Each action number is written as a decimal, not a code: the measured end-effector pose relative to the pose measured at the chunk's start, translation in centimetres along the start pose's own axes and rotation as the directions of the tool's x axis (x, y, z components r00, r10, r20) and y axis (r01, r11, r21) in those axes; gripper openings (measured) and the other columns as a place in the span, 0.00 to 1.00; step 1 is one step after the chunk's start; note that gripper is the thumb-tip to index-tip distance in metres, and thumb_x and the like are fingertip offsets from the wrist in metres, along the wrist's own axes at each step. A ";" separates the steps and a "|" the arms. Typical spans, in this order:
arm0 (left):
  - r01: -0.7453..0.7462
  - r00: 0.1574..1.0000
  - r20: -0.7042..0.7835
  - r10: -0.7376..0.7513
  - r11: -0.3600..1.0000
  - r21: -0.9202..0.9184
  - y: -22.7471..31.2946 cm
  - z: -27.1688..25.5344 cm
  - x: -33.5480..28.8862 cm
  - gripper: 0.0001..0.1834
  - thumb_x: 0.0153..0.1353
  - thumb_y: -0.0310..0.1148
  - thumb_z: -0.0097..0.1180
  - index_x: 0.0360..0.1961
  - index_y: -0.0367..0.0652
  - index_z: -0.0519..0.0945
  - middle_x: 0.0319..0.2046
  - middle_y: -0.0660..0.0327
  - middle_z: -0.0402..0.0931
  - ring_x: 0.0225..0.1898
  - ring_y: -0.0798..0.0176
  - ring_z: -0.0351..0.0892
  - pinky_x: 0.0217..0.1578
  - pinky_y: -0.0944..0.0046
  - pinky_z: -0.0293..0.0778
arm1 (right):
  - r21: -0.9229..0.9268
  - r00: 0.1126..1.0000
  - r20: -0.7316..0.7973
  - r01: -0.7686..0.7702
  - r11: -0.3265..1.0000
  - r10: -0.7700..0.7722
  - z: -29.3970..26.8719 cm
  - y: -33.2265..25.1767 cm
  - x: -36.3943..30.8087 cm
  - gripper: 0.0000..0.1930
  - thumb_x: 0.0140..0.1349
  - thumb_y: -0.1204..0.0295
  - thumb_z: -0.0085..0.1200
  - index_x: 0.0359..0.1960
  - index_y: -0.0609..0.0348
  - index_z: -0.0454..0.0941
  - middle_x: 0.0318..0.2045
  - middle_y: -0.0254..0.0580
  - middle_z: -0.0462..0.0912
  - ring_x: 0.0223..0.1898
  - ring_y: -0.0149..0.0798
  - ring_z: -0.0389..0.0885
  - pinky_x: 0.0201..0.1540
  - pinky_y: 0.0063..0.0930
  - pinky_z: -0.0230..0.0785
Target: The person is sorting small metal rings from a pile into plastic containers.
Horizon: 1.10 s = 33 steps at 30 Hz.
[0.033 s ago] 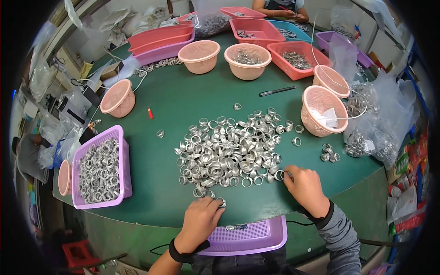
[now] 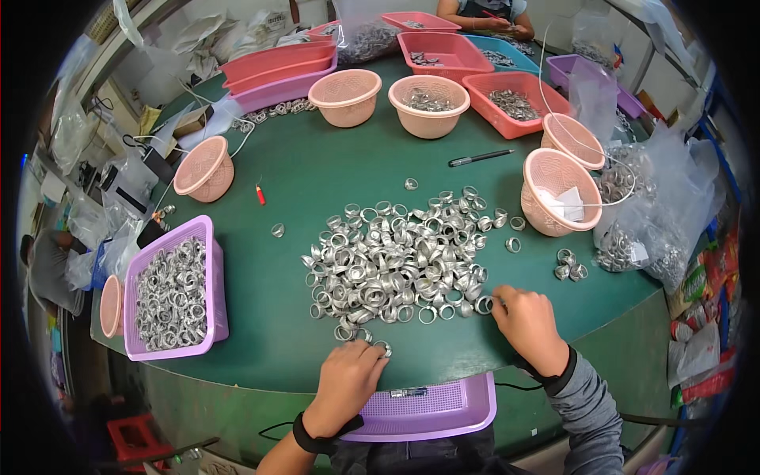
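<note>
Head view, nearest first: purple basket (image 2: pixel 467 423) just below the edge of the green table (image 2: pixel 261 277). Left hand (image 2: pixel 344 376) low at that edge, fingers curled and drawn together, tips on a single metal ring (image 2: pixel 386 345) just beside the near side of the heap; thumb largely hidden, so cannot tell whether clamped on it or merely touching. Right hand (image 2: pixel 529 321) slightly farther out, fingers bent inward, tips against another ring (image 2: pixel 480 302) at the heap's near right corner; cannot tell whether pinched or only touched. For good handling, best to take one ring at a time by the band, lightly, with fingertips alone, and to ease it sideways off any neighbours rather than press down; probably easy to scatter otherwise, given such loose stacking. Beyond the fingertips, silver heap of rings (image 2: pixel 396 261) mid-table, with a few strays apart from it; farther out, black pen (image 2: pixel 480 157), then peach basket (image 2: pixel 427 127) with loose metal pieces inside.
</note>
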<state>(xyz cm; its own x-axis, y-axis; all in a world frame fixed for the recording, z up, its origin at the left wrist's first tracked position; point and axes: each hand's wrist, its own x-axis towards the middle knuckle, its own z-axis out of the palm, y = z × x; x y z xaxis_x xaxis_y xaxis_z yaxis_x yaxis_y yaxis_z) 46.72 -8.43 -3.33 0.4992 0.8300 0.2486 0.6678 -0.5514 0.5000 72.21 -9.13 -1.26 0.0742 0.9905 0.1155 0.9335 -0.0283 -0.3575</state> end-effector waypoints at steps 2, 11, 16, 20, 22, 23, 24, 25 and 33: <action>-0.008 1.000 -0.013 0.007 0.999 -0.039 -0.2 0.4 -0.3 0.07 0.41 0.26 0.59 0.23 0.40 0.74 0.18 0.61 0.68 0.21 0.59 0.68 0.24 0.63 0.64 | -0.056 0.999 -0.018 0.047 0.997 -0.048 0.3 0.1 0.0 0.07 0.46 0.73 0.54 0.27 0.63 0.75 0.15 0.50 0.74 0.18 0.48 0.74 0.20 0.35 0.66; 0.131 0.991 0.034 -0.127 0.927 -0.351 1.5 -0.2 -0.6 0.04 0.44 0.26 0.58 0.22 0.40 0.75 0.14 0.62 0.68 0.16 0.64 0.68 0.21 0.66 0.64 | 0.011 0.996 0.094 0.011 1.000 -0.012 0.9 -1.1 -0.1 0.08 0.47 0.72 0.52 0.28 0.62 0.75 0.19 0.51 0.76 0.21 0.47 0.76 0.25 0.34 0.68; 0.340 0.941 0.247 -0.233 0.630 -0.699 2.6 -0.6 -1.1 0.06 0.48 0.26 0.57 0.28 0.37 0.76 0.23 0.60 0.76 0.22 0.71 0.74 0.24 0.73 0.69 | 0.278 1.000 -0.024 0.016 0.960 -0.010 -1.0 -2.0 -1.6 0.08 0.47 0.76 0.52 0.30 0.63 0.77 0.21 0.51 0.77 0.19 0.38 0.77 0.23 0.25 0.67; 0.290 0.957 0.256 -0.139 0.529 -0.797 3.5 -0.3 -0.9 0.05 0.46 0.25 0.59 0.27 0.36 0.77 0.23 0.61 0.77 0.25 0.71 0.76 0.26 0.73 0.70 | 0.690 0.934 0.357 -0.243 0.682 -0.029 -2.3 -4.9 -4.1 0.10 0.51 0.77 0.49 0.37 0.61 0.76 0.22 0.47 0.77 0.19 0.32 0.74 0.23 0.21 0.65; 0.278 0.959 0.259 -0.111 0.522 -0.806 3.6 -0.6 -0.8 0.06 0.46 0.24 0.59 0.28 0.37 0.77 0.24 0.60 0.78 0.27 0.69 0.77 0.28 0.73 0.70 | 0.674 0.929 0.363 -0.209 0.709 -0.071 -2.2 -5.9 -4.3 0.11 0.51 0.77 0.49 0.37 0.60 0.76 0.22 0.46 0.77 0.19 0.32 0.73 0.23 0.21 0.64; 0.258 0.964 0.251 -0.087 0.529 -0.808 3.8 -0.8 -0.6 0.07 0.47 0.25 0.58 0.29 0.36 0.76 0.24 0.60 0.76 0.26 0.70 0.75 0.28 0.73 0.70 | 0.659 0.923 0.366 -0.166 0.733 -0.120 -2.1 -6.2 -4.3 0.11 0.51 0.78 0.49 0.38 0.59 0.76 0.22 0.46 0.77 0.19 0.31 0.72 0.23 0.21 0.64; 0.237 0.968 0.241 -0.063 0.536 -0.811 3.9 -0.9 -0.6 0.07 0.48 0.26 0.57 0.30 0.35 0.76 0.24 0.61 0.75 0.25 0.70 0.73 0.27 0.72 0.69 | 0.659 0.922 0.367 -0.168 0.734 -0.119 -1.8 -6.3 -4.4 0.11 0.51 0.78 0.49 0.38 0.59 0.76 0.22 0.46 0.77 0.19 0.31 0.72 0.23 0.21 0.64; 0.236 0.969 0.241 -0.063 0.535 -0.811 3.9 -0.8 -0.6 0.07 0.48 0.26 0.57 0.30 0.35 0.76 0.24 0.61 0.75 0.25 0.70 0.73 0.27 0.72 0.69 | 0.669 0.930 0.346 -0.152 0.728 -0.124 -1.5 -6.3 -4.5 0.12 0.51 0.77 0.50 0.39 0.58 0.76 0.21 0.45 0.77 0.18 0.32 0.72 0.23 0.22 0.64; 0.200 0.978 0.198 -0.064 0.552 -0.810 3.7 -0.6 -0.7 0.08 0.44 0.23 0.60 0.28 0.38 0.77 0.24 0.60 0.77 0.25 0.69 0.76 0.26 0.72 0.70 | 0.685 0.942 0.290 -0.081 0.724 -0.170 -1.4 -6.3 -4.6 0.13 0.50 0.77 0.50 0.40 0.57 0.75 0.19 0.43 0.75 0.18 0.35 0.71 0.22 0.23 0.64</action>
<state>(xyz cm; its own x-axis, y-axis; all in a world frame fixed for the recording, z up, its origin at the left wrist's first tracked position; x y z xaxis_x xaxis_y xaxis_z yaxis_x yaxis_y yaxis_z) 48.52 -10.99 -1.15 0.5543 0.8310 0.0471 0.0213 -0.0708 0.9973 66.46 -13.67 1.75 -0.1903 0.9767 -0.0994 0.4291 -0.0083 -0.9032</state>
